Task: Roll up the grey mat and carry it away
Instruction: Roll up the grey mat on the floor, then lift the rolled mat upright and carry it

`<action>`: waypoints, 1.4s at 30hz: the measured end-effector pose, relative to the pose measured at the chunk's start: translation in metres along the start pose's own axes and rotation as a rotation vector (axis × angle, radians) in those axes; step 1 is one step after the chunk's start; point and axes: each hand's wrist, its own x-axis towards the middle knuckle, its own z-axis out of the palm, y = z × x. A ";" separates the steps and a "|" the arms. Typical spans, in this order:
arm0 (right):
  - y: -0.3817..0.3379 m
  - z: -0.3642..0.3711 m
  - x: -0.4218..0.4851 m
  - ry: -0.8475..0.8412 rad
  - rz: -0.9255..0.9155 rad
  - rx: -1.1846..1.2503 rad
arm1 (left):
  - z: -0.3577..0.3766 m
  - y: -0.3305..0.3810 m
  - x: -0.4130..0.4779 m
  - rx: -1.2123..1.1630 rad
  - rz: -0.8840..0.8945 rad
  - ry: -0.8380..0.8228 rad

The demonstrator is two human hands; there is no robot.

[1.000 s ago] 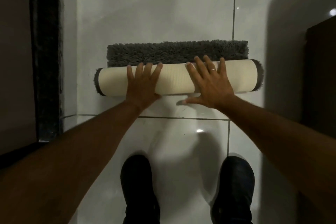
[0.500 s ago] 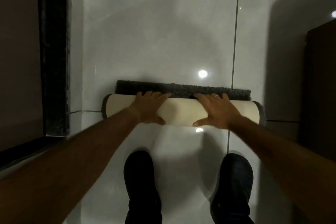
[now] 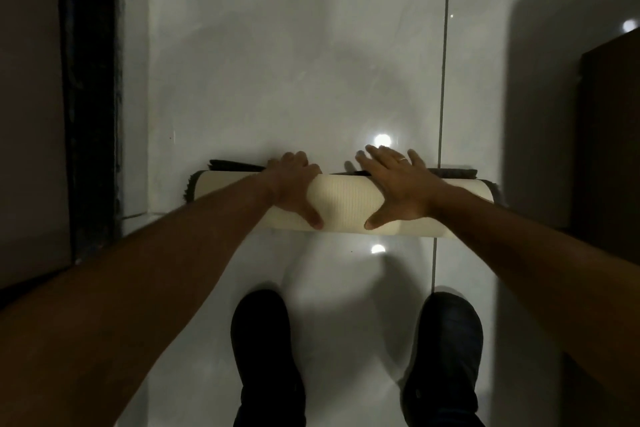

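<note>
A glossy pale tiled floor [image 3: 277, 62] is seen from above, crossed by a thin grout line [image 3: 444, 62] running away from the camera. Two round light reflections [image 3: 382, 140] are caught on the tiles. A dark strip [image 3: 91, 90] is set along the left side. A dark cabinet [image 3: 613, 135] is placed at the right edge. Two black shoes [image 3: 266, 354] are planted at the bottom.

Legible text, labels, brands, numbers, signs: none. No readable marking on any surface in view, whether under the hands, ahead of them, or to either side.
</note>
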 end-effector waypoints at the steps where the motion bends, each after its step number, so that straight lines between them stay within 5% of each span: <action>1: -0.009 -0.001 0.004 -0.019 -0.025 0.010 | 0.003 0.003 -0.005 -0.016 0.005 0.028; 6: -0.052 -0.016 0.024 -0.142 0.005 0.142 | 0.011 0.019 -0.037 0.105 0.031 0.342; 11: -0.064 -0.056 0.013 -0.059 -0.004 0.309 | -0.024 0.018 -0.089 0.213 0.101 0.755; 13: -0.062 -0.085 0.000 -0.016 0.046 0.495 | -0.047 0.023 -0.111 0.026 -0.091 1.015; 15: -0.059 -0.122 -0.015 0.023 0.104 0.642 | -0.079 0.031 -0.133 -0.569 -0.396 1.220; 16: -0.058 -0.139 -0.022 0.048 0.133 0.712 | -0.095 0.036 -0.141 -0.996 -0.475 1.227; 18: -0.055 -0.188 -0.038 0.082 0.168 0.825 | -0.143 0.045 -0.153 -1.791 -0.433 0.975; 20: -0.054 -0.230 -0.043 0.078 0.155 0.860 | -0.184 0.049 -0.154 -2.032 -0.276 0.636; 24: -0.063 -0.354 -0.056 0.048 0.060 0.821 | -0.296 0.051 -0.161 -1.996 0.029 0.586; 29: -0.102 -0.509 -0.031 0.239 -0.102 0.952 | -0.403 0.022 -0.172 -1.832 0.131 0.677; 33: -0.109 -0.614 0.007 0.350 -0.105 0.934 | -0.505 -0.037 -0.169 -1.842 0.274 0.585; 36: -0.109 -0.674 0.033 0.338 -0.085 1.003 | -0.577 -0.078 -0.166 -1.927 0.265 0.463; 42: -0.104 -0.793 0.096 0.279 -0.120 1.041 | -0.699 -0.143 -0.143 -1.926 0.260 0.567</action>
